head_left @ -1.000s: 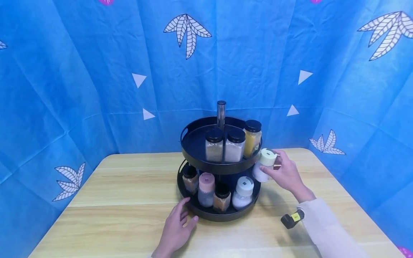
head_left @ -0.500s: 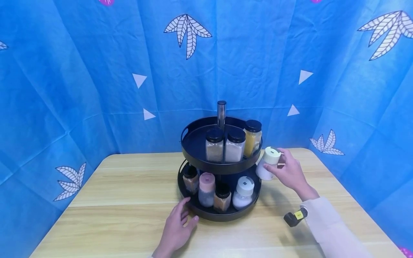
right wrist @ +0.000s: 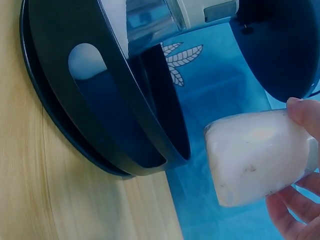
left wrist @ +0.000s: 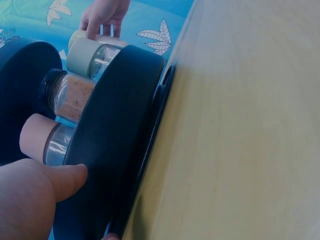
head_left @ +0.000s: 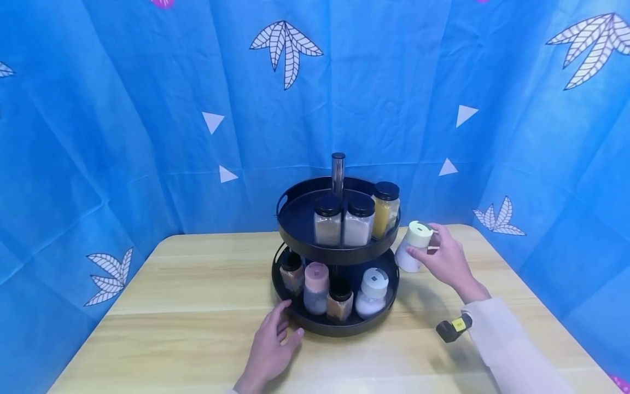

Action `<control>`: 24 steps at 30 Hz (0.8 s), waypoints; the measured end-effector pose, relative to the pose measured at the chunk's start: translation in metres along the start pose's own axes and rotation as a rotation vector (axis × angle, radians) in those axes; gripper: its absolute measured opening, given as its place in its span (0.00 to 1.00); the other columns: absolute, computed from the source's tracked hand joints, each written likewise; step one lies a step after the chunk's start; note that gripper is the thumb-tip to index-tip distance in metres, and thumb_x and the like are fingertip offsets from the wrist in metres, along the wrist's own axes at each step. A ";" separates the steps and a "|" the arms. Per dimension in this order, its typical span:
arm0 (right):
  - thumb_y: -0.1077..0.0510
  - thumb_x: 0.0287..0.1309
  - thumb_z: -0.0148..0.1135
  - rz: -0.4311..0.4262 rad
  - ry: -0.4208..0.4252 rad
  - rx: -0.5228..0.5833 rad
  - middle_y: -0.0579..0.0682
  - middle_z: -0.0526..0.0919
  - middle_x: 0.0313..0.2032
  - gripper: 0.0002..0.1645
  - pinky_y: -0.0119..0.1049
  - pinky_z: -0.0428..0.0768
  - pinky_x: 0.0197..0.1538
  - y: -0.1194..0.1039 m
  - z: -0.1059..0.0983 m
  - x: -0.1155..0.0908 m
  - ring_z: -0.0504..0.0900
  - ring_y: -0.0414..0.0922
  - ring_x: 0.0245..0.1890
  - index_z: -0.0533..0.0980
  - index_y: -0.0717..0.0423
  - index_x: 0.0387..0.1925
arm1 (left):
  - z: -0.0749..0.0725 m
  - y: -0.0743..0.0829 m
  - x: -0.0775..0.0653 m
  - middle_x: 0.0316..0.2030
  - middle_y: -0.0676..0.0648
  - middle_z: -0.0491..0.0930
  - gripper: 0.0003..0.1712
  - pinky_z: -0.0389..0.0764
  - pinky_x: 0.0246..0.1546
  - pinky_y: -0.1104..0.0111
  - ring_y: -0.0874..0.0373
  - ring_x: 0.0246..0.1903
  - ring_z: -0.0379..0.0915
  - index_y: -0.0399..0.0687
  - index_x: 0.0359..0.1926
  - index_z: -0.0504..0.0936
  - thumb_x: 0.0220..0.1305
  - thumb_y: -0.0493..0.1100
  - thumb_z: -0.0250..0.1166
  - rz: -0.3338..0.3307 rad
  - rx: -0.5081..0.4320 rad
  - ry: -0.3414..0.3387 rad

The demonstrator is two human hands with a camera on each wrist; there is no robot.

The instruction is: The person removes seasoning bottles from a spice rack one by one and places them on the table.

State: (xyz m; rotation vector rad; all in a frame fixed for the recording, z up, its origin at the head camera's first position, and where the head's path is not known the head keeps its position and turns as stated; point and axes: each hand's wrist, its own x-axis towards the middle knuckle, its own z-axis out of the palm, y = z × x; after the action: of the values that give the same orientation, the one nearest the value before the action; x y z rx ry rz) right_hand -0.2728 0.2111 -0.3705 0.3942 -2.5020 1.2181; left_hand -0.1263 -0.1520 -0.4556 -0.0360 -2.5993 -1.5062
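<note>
My right hand (head_left: 445,257) grips a seasoning jar (head_left: 409,257) with a pale green lid, tilted, just right of the two-tier black rack (head_left: 339,331). White powder shows inside this jar (right wrist: 257,160) in the right wrist view, where its base is apart from the lower tray's rim (right wrist: 172,145). At the rack's front left, my left hand (head_left: 268,350) rests by the lower tray, fingers slightly bent. Its thumb (left wrist: 70,180) lies at the tray's outer wall (left wrist: 112,135) in the left wrist view.
On the lower tray stand a pink-lidded jar (head_left: 316,290), a white-lidded jar (head_left: 372,295) and two black-lidded jars. Three black-lidded jars, one of them yellow inside (head_left: 385,213), stand on the upper tray (head_left: 295,230). A blue patterned curtain (head_left: 394,109) surrounds the wooden table (head_left: 197,306).
My right hand has moved right and slightly up with the green-lidded jar, away from the lower tray. The left hand and the rack have stayed in place.
</note>
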 end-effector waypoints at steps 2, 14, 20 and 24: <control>0.46 0.53 0.69 0.004 -0.002 0.002 0.73 0.77 0.50 0.43 0.57 0.84 0.38 0.000 0.000 0.001 0.82 0.65 0.40 0.60 0.64 0.61 | 0.000 0.000 0.001 0.66 0.31 0.60 0.38 0.78 0.53 0.53 0.38 0.55 0.70 0.49 0.67 0.61 0.58 0.44 0.67 -0.008 -0.001 0.002; 0.48 0.53 0.68 0.013 0.020 -0.024 0.74 0.78 0.48 0.41 0.59 0.83 0.39 0.007 -0.005 -0.002 0.81 0.66 0.42 0.61 0.65 0.60 | 0.002 0.001 0.003 0.67 0.33 0.59 0.38 0.77 0.54 0.53 0.39 0.56 0.70 0.49 0.68 0.60 0.58 0.43 0.66 -0.037 0.002 -0.009; 0.47 0.53 0.68 0.003 0.026 -0.018 0.71 0.77 0.50 0.40 0.59 0.83 0.39 0.013 -0.005 -0.002 0.80 0.66 0.43 0.62 0.64 0.59 | 0.003 0.000 0.002 0.67 0.33 0.60 0.38 0.77 0.54 0.53 0.39 0.56 0.70 0.50 0.68 0.60 0.58 0.43 0.67 -0.036 0.006 -0.001; 0.46 0.53 0.69 -0.003 0.027 -0.014 0.70 0.77 0.50 0.41 0.58 0.83 0.38 0.015 -0.005 -0.002 0.81 0.65 0.42 0.62 0.63 0.60 | 0.002 0.000 0.001 0.66 0.32 0.60 0.38 0.77 0.54 0.53 0.38 0.55 0.70 0.50 0.67 0.61 0.58 0.43 0.67 -0.022 0.000 0.001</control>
State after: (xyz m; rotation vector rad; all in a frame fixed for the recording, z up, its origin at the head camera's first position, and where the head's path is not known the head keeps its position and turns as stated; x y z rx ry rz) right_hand -0.2755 0.2246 -0.3793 0.3752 -2.4856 1.1960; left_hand -0.1277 -0.1507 -0.4564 -0.0062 -2.6066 -1.5134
